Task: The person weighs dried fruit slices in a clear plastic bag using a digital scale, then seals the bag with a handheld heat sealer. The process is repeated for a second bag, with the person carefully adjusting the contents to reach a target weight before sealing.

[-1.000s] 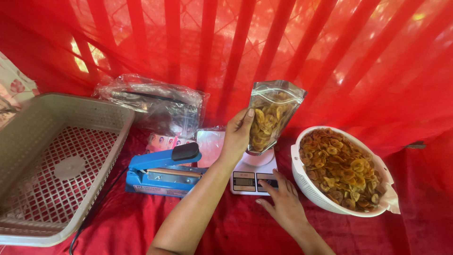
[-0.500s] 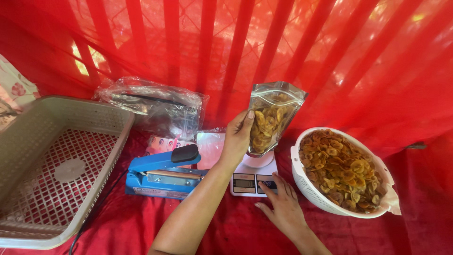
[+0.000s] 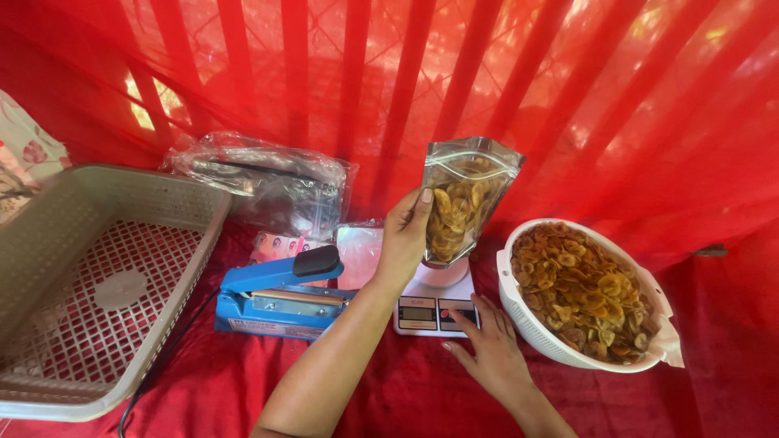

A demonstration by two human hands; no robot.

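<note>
Head view: the left hand (image 3: 403, 243) is wrapped around the clear stand-up plastic pouch of yellow banana chips (image 3: 458, 207), gripping its left side, the pouch's long axis upright over the small white digital scale (image 3: 434, 304). Whether its base touches the platform is hard to say. The right hand (image 3: 485, 349), nearer the front edge of the red cloth (image 3: 389, 389), lies spread and holds nothing, a fingertip at the scale's buttons. Rightward sits the white colander of chips (image 3: 588, 296); leftward, the blue heat sealer (image 3: 280, 296).

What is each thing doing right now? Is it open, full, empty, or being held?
Pouch: open top, part full of chips, upright on the scale.
Left hand: gripping the pouch.
Right hand: fingers on the scale's front.
Scale: bearing the pouch.
Bowl: full of chips.
Basket: empty.
Sealer: shut.
</note>
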